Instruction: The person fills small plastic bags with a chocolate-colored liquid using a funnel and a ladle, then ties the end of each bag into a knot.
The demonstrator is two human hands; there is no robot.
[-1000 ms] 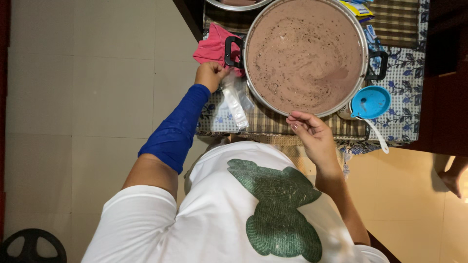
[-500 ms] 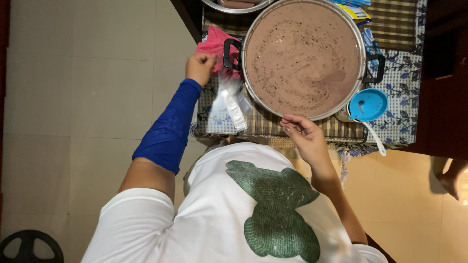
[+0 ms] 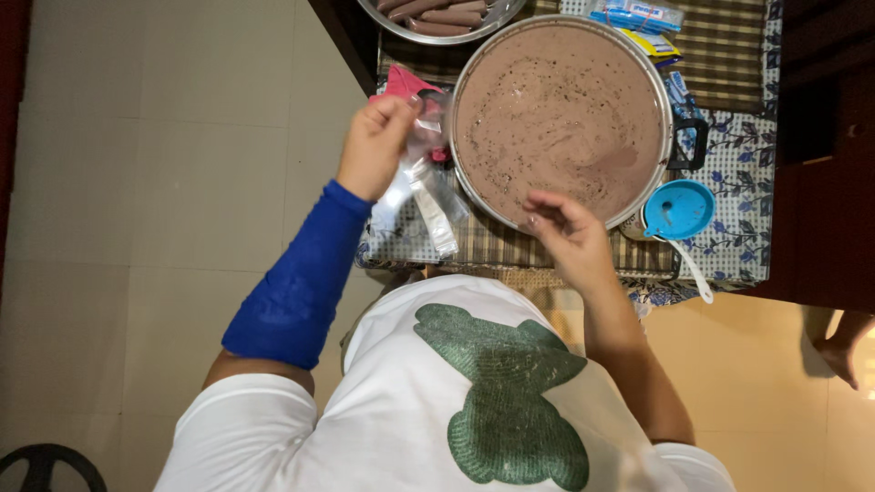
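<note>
The left hand point(image 3: 374, 146), in a blue sleeve, has its grip closed around the top of a clear plastic bag point(image 3: 421, 187) that hangs empty just left of the big pot point(image 3: 561, 118). The right hand point(image 3: 565, 232) hovers over the pot's near rim, fingers loosely curled, holding nothing. The pot is full of brown mixture, so filling looks barely begun. Right of that hand a blue funnel point(image 3: 679, 210) lies on the bench point(image 3: 738, 182); beyond the pot, a tray of finished brown sticks point(image 3: 437, 14).
</note>
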